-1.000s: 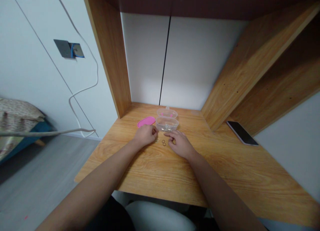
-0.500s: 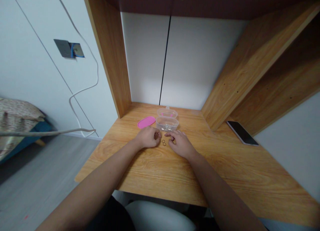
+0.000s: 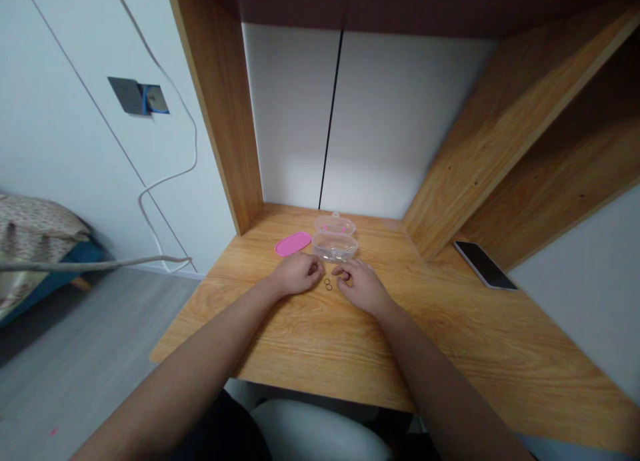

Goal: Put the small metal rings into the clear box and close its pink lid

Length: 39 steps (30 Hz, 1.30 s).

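My left hand [image 3: 300, 273] rests on the desk with its fingers curled in. Whatever it may hold is hidden or too small to name. Across from it is my right hand [image 3: 364, 286], its fingers bent, with a gap between thumb and forefinger and nothing plainly held. Between the hands lie two small thin dark rings, the upper ring [image 3: 327, 282] touching or almost touching the lower ring [image 3: 329, 288]. Just beyond stands a clear plastic case [image 3: 335, 244] with its lid [image 3: 335, 225] tipped back and small shiny things inside.
An oval pink lid or tray [image 3: 293, 244] lies left of the case. Far right on the wooden desk [image 3: 320, 341] is a phone [image 3: 484, 265]. Wooden side panels [image 3: 215, 108] rise on both sides, and a white cable [image 3: 195, 141] hangs at the left.
My right forefinger has bent in slightly, and my left fingers have shifted a little. The rings, case and pink oval stay where they were.
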{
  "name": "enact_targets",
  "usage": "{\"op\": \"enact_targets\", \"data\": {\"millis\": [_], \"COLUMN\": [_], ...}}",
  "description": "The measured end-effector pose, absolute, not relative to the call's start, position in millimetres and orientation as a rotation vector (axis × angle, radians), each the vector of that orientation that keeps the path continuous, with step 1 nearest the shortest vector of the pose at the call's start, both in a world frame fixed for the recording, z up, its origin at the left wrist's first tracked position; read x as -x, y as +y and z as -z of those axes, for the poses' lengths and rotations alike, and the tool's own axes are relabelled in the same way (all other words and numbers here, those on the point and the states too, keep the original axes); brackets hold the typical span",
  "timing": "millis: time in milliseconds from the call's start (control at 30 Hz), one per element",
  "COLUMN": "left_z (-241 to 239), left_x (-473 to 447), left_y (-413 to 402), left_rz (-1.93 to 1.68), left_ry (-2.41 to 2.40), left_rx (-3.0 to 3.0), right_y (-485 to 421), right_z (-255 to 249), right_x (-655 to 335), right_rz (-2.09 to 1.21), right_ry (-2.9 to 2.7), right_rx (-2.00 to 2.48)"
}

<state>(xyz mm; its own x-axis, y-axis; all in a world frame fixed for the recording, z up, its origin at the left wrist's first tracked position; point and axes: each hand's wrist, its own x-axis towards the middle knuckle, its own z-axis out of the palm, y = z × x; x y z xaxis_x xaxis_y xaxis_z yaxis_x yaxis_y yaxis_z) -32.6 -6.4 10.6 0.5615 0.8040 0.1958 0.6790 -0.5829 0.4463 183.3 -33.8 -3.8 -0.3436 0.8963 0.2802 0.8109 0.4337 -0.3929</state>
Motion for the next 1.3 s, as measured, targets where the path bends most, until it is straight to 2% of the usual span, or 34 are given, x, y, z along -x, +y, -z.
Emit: {"op": "enact_targets", "data": {"millis": [367, 733, 1133, 1300], "left_z": [-7.3, -0.7, -9.4, -13.1], "left_x": [29.5, 30.3, 33.2, 35.2], "left_y": [-4.3, 0.3, -2.4, -1.4], "left_rz": [-0.872, -0.848, -0.673, -0.774], "left_ry": [1.065, 1.031, 0.887, 1.062], "left_rx": [-2.377, -2.286, -2.633, -2.612], "right_y": [-31.5, -31.7, -29.9, -30.3], "right_z": [9.1, 7.3, 9.1, 7.2], "right_x": [-184.2, -183.7, -184.3, -185.0], "right_rz": [-0.264, -0.324, -0.379, -0.388], "right_ry": [-2.228, -2.159, -2.203, -2.193], "right_rx": [1.329, 1.251, 1.255, 1.275]}}
